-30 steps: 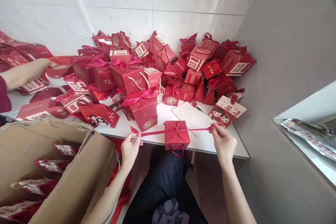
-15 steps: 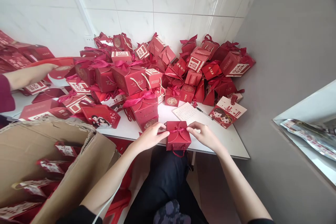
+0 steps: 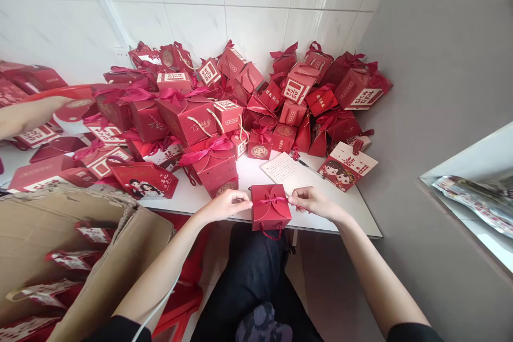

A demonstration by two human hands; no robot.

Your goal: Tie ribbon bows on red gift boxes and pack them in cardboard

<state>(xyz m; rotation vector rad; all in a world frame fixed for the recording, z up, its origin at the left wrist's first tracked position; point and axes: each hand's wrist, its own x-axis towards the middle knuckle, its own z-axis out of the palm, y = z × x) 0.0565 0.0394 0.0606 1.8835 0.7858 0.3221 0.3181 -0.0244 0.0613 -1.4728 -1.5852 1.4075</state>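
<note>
A small red gift box point(image 3: 271, 218) with curved top flaps stands at the table's front edge, facing me. A thin dark-pink ribbon point(image 3: 273, 200) runs across its top and crosses in the middle. At the box's left side, my left hand point(image 3: 228, 206) is closed in a pinch at the ribbon's left end; the end itself is mostly hidden by the fingers. My right hand point(image 3: 315, 202) pinches the other end, just off the right side. A twisted red cord handle point(image 3: 271, 233) hangs from the box's front.
Many finished-looking red gift boxes point(image 3: 188, 117) are heaped along the wall. Behind my box lie a handwritten notepad point(image 3: 282, 170) and a pen point(image 3: 306, 165). A cardboard carton point(image 3: 116, 235) holding red packages stands lower left. Another person's arm point(image 3: 32, 116) reaches in from the left.
My right hand has drawn slightly right, away from the box, with the ribbon end. My left hand's fingers have closed together and moved a little left. The view has shifted slightly.
</note>
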